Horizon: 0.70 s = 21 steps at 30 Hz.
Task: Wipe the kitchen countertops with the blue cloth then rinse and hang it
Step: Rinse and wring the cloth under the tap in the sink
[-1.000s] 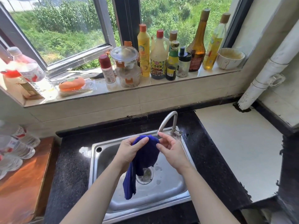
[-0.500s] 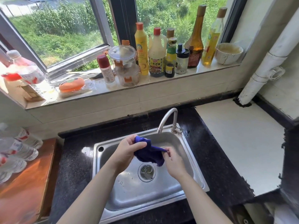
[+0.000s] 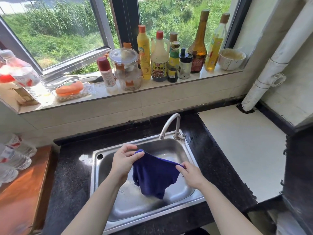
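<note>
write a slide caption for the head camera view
A person's left hand and right hand pinch the top edge of a blue cloth, holding it spread above the steel sink.

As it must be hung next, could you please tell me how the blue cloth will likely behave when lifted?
Probably floppy: the blue cloth sags between the left hand and right hand pinching its top edge. Likely light, as fingertip pinches carry it. Possibly dripping, being over the sink.

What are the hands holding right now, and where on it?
The blue cloth, over the sink: the left hand pinches one top corner, the right hand the other.
</note>
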Motion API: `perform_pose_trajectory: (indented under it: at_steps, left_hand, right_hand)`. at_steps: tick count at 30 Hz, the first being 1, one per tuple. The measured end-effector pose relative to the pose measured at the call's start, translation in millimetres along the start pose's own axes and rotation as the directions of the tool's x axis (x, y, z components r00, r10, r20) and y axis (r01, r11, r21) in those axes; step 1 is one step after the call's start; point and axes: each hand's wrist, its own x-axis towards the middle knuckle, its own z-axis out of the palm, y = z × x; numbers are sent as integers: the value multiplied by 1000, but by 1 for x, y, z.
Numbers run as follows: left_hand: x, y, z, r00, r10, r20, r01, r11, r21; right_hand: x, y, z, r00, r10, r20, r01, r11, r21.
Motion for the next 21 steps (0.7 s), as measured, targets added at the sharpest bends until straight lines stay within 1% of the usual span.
perform_pose_trajectory:
  at_steps: [2, 3, 6, 9, 10, 11, 12, 14, 15, 16, 17, 18, 19, 20, 21]
  left_hand:
    - [0, -3, 1, 1000, -28, -1, 28, 999, -35]
    - [0, -4, 2, 999, -33, -8, 33, 999, -43]
    - [-1, -4, 1, 998, -10, -59, 11, 1000, 16]
    - [3, -1, -5, 994, 8, -109, -4, 999, 36]
    - [5, -1, -8, 992, 16, -128, -13, 1000, 28]
    - [5, 0, -10, 989, 21, -144, -19, 1000, 18]
    - [6, 0, -11, 988, 26, -150, -25, 1000, 5]
    - [8, -1, -13, 989, 22, -148, -25, 1000, -15]
    - [8, -1, -13, 989, 21, -147, -23, 1000, -12]
    - [9, -3, -13, 989, 20, -144, -20, 1000, 4]
    - [10, -4, -13, 990, 16, -137, -12, 999, 31]
    - [10, -6, -12, 992, 9, -123, -1, 998, 61]
    - [10, -8, -10, 995, 0, -103, 8, 997, 80]
    - [8, -10, -7, 997, -7, -81, 13, 996, 84]
    - [6, -10, -2, 998, -11, -60, 15, 997, 78]
  right_hand:
    - [-1, -1, 0, 999, 27, 19, -27, 999, 27]
    - [0, -1, 1, 999, 41, 31, -44, 997, 70]
    - [-6, -10, -1, 996, 76, 43, -85, 949, 303]
    - [-11, -33, -11, 997, 63, -49, -33, 884, 467]
    - [-13, -42, -17, 997, 43, -68, 0, 848, 530]
    - [-14, -51, -22, 998, 12, -67, 32, 788, 615]
    - [-16, -59, -28, 998, -32, -48, 56, 703, 708]
    - [-19, -69, -38, 995, -103, 12, 43, 513, 857]
    - [-19, -70, -41, 992, -120, 31, 30, 472, 881]
    - [-17, -68, -43, 993, -111, 27, 32, 500, 865]
    - [-14, -65, -44, 997, -81, -4, 52, 604, 795]
    - [-12, -62, -45, 997, -41, -63, 73, 732, 678]
    - [-10, -60, -45, 991, -5, -131, 80, 816, 573]
    - [-7, -57, -45, 983, 20, -181, 81, 840, 537]
    - [-7, -57, -44, 978, 42, -205, 85, 815, 573]
